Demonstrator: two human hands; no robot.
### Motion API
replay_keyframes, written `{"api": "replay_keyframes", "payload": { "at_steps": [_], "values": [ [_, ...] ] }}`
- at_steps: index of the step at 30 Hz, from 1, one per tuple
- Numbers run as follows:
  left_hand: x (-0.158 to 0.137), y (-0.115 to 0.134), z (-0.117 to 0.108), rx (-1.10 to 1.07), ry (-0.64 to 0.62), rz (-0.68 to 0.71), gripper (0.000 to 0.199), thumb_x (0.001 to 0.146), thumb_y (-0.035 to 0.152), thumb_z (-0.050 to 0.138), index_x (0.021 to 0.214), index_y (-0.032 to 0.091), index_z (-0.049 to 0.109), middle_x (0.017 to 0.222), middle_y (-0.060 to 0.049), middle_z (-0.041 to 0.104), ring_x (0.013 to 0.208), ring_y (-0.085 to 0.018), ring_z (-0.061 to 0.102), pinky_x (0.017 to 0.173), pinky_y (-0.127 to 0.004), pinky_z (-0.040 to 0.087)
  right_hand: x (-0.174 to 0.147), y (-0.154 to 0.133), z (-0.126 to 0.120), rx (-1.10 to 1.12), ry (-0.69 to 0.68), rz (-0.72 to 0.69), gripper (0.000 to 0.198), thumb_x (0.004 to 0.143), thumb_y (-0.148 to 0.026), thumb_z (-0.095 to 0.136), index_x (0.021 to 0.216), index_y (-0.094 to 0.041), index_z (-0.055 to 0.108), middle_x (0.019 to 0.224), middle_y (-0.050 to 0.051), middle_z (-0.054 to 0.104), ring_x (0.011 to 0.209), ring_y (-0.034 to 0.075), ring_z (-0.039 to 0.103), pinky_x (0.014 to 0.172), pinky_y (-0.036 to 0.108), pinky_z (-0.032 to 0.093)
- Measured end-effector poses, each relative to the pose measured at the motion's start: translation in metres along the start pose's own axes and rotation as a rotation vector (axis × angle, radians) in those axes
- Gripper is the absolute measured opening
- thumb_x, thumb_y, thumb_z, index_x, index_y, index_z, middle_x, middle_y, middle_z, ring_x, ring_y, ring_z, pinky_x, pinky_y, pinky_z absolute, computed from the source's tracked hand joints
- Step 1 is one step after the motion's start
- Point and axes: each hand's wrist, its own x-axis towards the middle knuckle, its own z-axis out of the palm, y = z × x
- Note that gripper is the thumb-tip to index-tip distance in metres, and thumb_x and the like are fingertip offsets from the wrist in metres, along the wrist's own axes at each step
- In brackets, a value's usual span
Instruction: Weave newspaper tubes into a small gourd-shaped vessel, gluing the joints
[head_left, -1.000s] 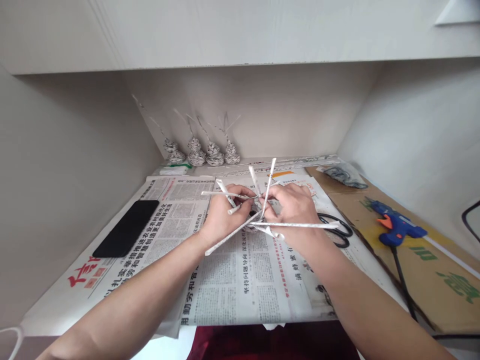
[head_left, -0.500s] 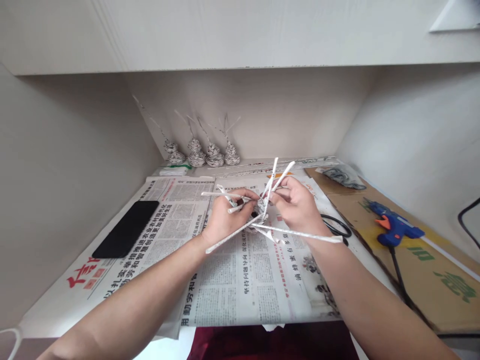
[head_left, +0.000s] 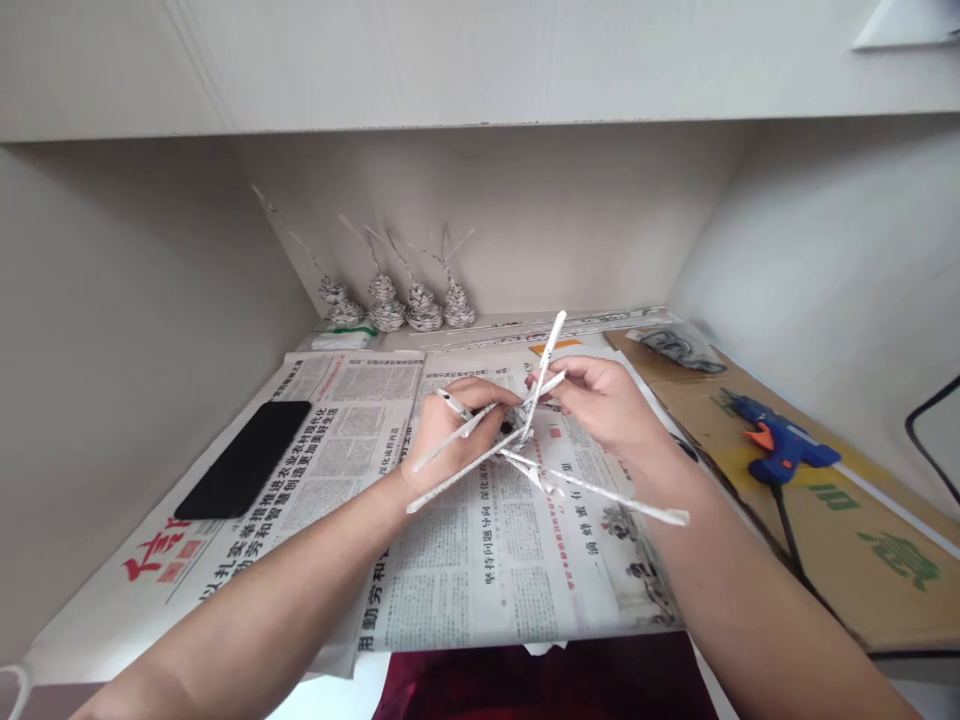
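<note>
Above the newspaper, my left hand point(head_left: 459, 425) is closed around a small weaving of rolled newspaper strips point(head_left: 517, 430). Its strips stick out in several directions, one long strip point(head_left: 615, 492) pointing right and another point(head_left: 457, 472) running down to the left past my left wrist. My right hand point(head_left: 596, 395) pinches a paper strip point(head_left: 546, 388) at the far right side of the weaving, thumb and forefinger together. One strip point(head_left: 555, 335) rises upright beside those fingertips. The core of the weaving is partly hidden by my left fingers.
Several gourd-shaped woven paper pieces point(head_left: 422, 308) stand along the back wall. A black phone point(head_left: 244, 460) lies on the newspaper point(head_left: 465, 590) at left. On the cardboard point(head_left: 847, 560) at right rest a blue glue gun point(head_left: 787, 440) and a plastic bag point(head_left: 679, 348). Paper sticks point(head_left: 555, 328) lie at the back.
A strip that stood upright near my right fingers now lies lower, across them. The strip pointing right has dipped, and strips over my left hand have swung downward. The view has shifted slightly.
</note>
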Motion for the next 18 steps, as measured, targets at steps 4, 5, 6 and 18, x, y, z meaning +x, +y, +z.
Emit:
{"api": "replay_keyframes", "payload": {
  "at_steps": [4, 5, 6, 18],
  "values": [
    [-0.001, 0.000, -0.002, 0.033, 0.012, -0.006, 0.023, 0.082, 0.007, 0.055, 0.088, 0.021, 0.073, 0.085, -0.002, 0.073, 0.082, -0.014, 0.067, 0.082, -0.030, 0.053, -0.003, 0.003, -0.011, -0.199, -0.090, 0.045, 0.030, 0.074, -0.050, 0.072, 0.071, -0.020, 0.067, 0.062, 0.000, 0.064, 0.054, 0.014, 0.056, 0.050, 0.027, 0.043],
    [-0.001, 0.000, -0.002, 0.034, 0.013, -0.010, 0.023, 0.082, 0.007, 0.055, 0.087, 0.020, 0.073, 0.085, -0.003, 0.073, 0.081, -0.014, 0.067, 0.081, -0.029, 0.053, -0.004, 0.002, -0.014, -0.236, -0.131, 0.035, 0.031, 0.074, -0.051, 0.071, 0.069, -0.021, 0.067, 0.063, 0.001, 0.064, 0.054, 0.014, 0.055, 0.050, 0.027, 0.042],
    [-0.001, 0.000, -0.003, 0.034, 0.012, -0.013, 0.023, 0.082, 0.007, 0.055, 0.087, 0.020, 0.073, 0.085, -0.003, 0.073, 0.081, -0.014, 0.067, 0.081, -0.030, 0.053, -0.005, 0.000, -0.015, -0.267, -0.170, 0.014, 0.031, 0.075, -0.051, 0.070, 0.068, -0.021, 0.067, 0.064, 0.001, 0.065, 0.056, 0.015, 0.056, 0.051, 0.028, 0.043],
    [0.000, 0.004, -0.001, 0.042, 0.003, -0.096, 0.020, 0.082, 0.015, 0.061, 0.097, 0.021, 0.072, 0.096, -0.004, 0.075, 0.090, -0.017, 0.068, 0.088, -0.034, 0.053, -0.018, -0.011, -0.002, -0.488, -0.200, -0.157, 0.007, 0.081, -0.022, 0.059, 0.082, -0.022, 0.065, 0.075, 0.000, 0.067, 0.063, 0.015, 0.057, 0.056, 0.028, 0.042]
  ]
}}
